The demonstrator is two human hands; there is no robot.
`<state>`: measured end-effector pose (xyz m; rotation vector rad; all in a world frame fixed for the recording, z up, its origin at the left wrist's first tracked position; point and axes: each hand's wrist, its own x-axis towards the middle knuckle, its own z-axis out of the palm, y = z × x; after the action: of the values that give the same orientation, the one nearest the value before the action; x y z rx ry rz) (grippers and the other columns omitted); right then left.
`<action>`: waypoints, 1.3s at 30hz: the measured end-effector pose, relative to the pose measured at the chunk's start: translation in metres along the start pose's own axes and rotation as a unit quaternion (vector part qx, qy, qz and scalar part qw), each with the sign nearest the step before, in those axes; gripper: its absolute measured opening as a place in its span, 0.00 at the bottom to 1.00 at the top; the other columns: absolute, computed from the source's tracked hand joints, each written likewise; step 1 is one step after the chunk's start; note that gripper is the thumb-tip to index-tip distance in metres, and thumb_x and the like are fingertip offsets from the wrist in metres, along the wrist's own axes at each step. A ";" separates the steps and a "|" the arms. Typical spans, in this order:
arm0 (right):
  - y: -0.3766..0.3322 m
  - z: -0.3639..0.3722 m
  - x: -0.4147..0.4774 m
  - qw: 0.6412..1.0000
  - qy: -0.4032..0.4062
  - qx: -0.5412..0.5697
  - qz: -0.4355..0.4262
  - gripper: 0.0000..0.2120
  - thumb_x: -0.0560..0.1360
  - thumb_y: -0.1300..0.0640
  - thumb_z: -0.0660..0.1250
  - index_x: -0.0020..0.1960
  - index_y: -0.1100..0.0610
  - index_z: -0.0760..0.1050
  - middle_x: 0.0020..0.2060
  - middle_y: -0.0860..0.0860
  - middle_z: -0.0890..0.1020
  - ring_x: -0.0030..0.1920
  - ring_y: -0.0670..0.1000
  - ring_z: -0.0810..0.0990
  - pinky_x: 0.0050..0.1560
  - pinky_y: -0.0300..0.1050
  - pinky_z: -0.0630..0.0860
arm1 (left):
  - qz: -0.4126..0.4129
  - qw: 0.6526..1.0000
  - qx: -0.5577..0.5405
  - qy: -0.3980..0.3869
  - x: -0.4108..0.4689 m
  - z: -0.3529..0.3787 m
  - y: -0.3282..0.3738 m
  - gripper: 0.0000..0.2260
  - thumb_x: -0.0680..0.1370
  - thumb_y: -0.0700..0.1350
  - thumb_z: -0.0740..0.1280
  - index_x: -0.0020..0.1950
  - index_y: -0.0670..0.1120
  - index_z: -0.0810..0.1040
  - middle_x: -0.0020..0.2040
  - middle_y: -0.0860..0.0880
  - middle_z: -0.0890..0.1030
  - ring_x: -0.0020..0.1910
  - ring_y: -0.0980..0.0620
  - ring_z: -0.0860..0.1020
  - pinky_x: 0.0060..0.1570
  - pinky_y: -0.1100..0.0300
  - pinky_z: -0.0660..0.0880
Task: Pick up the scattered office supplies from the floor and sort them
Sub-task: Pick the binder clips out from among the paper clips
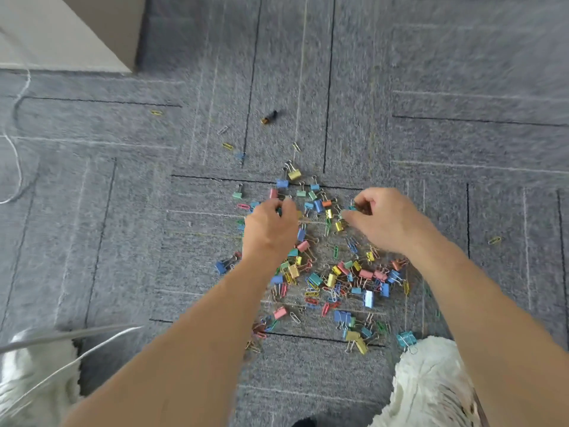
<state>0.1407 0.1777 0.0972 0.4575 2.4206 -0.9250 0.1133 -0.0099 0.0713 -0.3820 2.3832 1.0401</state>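
At the left edge one white cable [19, 167] loops across the grey carpet [462, 72]. One yellow paper clip [156, 112] lies alone in the upper left, and one dark binder clip [269, 116] lies blurred at upper centre.

The supplies you are sorting sit in one loose heap of coloured binder clips and paper clips [338, 282] at the centre of the frame. There are too many, and they are too tangled, to count.

Your left hand [271, 229] reaches palm down over the heap's upper left. Its fingers curl onto the clips and hide what lies beneath, so I cannot tell whether it holds anything.

Your right hand [385, 220] reaches in at the upper right, thumb and fingertips closed narrowly on one teal binder clip [352, 208].

One more paper clip [494, 240] lies alone at mid right. Fluffy white fabric [431, 380] is cut off by the bottom edge.
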 end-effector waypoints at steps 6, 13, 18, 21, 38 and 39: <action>-0.138 -0.083 -0.069 0.987 0.015 -0.067 -0.145 0.10 0.78 0.46 0.69 0.50 0.53 0.75 0.33 0.43 0.73 0.33 0.39 0.70 0.31 0.34 0.62 | 0.013 0.996 -0.060 0.059 -0.066 -0.138 0.060 0.17 0.80 0.49 0.59 0.35 0.41 0.73 0.30 0.47 0.74 0.28 0.48 0.70 0.29 0.59 0.67; -0.313 -0.156 -0.209 0.948 0.032 -0.055 -0.311 0.11 0.75 0.51 0.71 0.41 0.57 0.74 0.30 0.46 0.71 0.31 0.45 0.67 0.34 0.45 0.65 | 0.100 0.960 -0.131 0.225 -0.203 -0.331 0.129 0.19 0.78 0.53 0.65 0.33 0.42 0.74 0.27 0.45 0.73 0.32 0.40 0.74 0.32 0.54 0.69; -0.404 -0.162 -0.322 0.903 0.065 -0.106 -0.410 0.11 0.75 0.50 0.71 0.43 0.57 0.76 0.32 0.47 0.75 0.36 0.50 0.73 0.38 0.46 0.68 | 0.157 0.917 -0.139 0.340 -0.325 -0.441 0.117 0.17 0.75 0.55 0.67 0.37 0.41 0.79 0.28 0.45 0.77 0.30 0.46 0.74 0.34 0.53 0.71; -0.452 -0.151 -0.379 0.872 0.070 -0.147 -0.461 0.11 0.76 0.49 0.70 0.45 0.57 0.78 0.37 0.49 0.79 0.40 0.51 0.76 0.40 0.45 0.70 | 0.170 0.896 -0.104 0.398 -0.402 -0.483 0.087 0.16 0.77 0.55 0.67 0.40 0.43 0.81 0.31 0.45 0.80 0.33 0.45 0.76 0.35 0.54 0.71; -0.730 0.004 -0.546 0.764 0.004 -0.047 -0.644 0.12 0.72 0.59 0.71 0.33 0.55 0.72 0.29 0.48 0.72 0.30 0.46 0.68 0.31 0.38 0.65 | 0.112 0.780 0.021 0.616 -0.606 -0.695 -0.078 0.17 0.78 0.48 0.63 0.28 0.50 0.71 0.30 0.54 0.78 0.33 0.47 0.77 0.33 0.58 0.68; -0.745 0.009 -0.539 0.764 0.004 -0.056 -0.643 0.10 0.72 0.58 0.71 0.35 0.55 0.74 0.30 0.48 0.73 0.31 0.47 0.69 0.32 0.38 0.66 | 0.113 0.779 0.032 0.616 -0.598 -0.706 -0.076 0.15 0.77 0.48 0.63 0.30 0.48 0.72 0.31 0.52 0.79 0.33 0.47 0.78 0.33 0.57 0.70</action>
<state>0.2330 -0.4282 0.7831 -1.4527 2.5731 -1.1809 0.4058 -0.5537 0.7641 -1.0108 3.6834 0.8995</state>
